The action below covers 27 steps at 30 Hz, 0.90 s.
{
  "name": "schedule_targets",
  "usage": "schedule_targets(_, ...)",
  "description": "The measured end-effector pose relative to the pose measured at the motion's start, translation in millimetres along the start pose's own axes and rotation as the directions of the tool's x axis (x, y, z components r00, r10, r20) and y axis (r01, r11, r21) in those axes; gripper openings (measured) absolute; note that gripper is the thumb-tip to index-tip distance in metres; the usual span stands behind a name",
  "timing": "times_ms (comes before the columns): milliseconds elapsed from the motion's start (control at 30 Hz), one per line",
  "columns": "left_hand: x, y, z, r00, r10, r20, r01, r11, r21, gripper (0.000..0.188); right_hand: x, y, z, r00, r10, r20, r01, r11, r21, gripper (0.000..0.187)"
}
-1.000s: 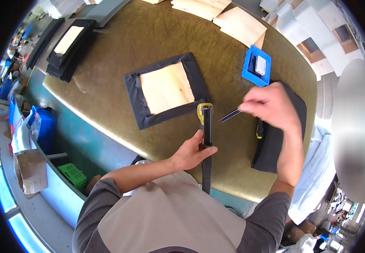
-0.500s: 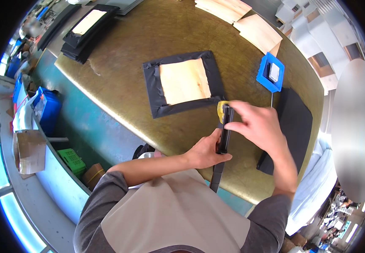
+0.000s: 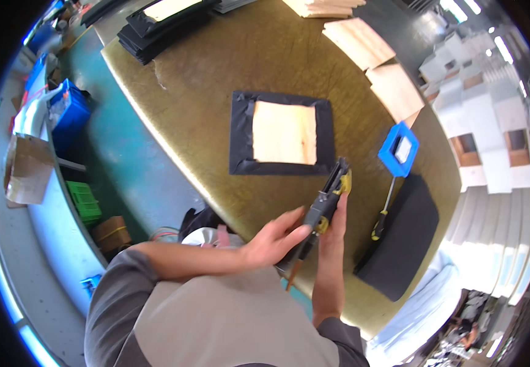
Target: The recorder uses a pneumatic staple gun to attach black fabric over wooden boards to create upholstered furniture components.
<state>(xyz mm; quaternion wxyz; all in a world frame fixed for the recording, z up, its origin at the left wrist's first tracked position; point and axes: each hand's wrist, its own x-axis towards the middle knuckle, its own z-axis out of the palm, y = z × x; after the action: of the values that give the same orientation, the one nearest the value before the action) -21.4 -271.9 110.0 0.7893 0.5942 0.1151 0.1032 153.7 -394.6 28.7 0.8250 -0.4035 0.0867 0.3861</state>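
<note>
A black and yellow staple gun is held tilted over the near part of the table, and a thin orange-brown hose shows below it. My right hand is closed around it from the right, mostly hidden behind the tool. My left hand lies against the tool's near left side, fingers stretched out and slightly blurred. Just beyond the gun lies a flat panel wrapped in black material; a pale wooden board sits on its middle, with the black edges folded in around it.
A blue tray with a small pale box stands at the right. Near it are a yellow-handled screwdriver and a black sheet. Thin wooden boards lie along the far right edge; stacked black panels are at the far left.
The staple gun has turned and passed into my right hand, which was above it with fingers apart. My left hand, which gripped it, now rests along its side. The view has shifted.
</note>
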Motion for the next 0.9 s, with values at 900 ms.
schedule_targets(900,81,-69,-149,0.976,0.176,-0.127,0.098,0.167,0.981,0.107,95,-99,210,0.807,0.583,0.092,-0.232,0.456,-0.859,0.044)
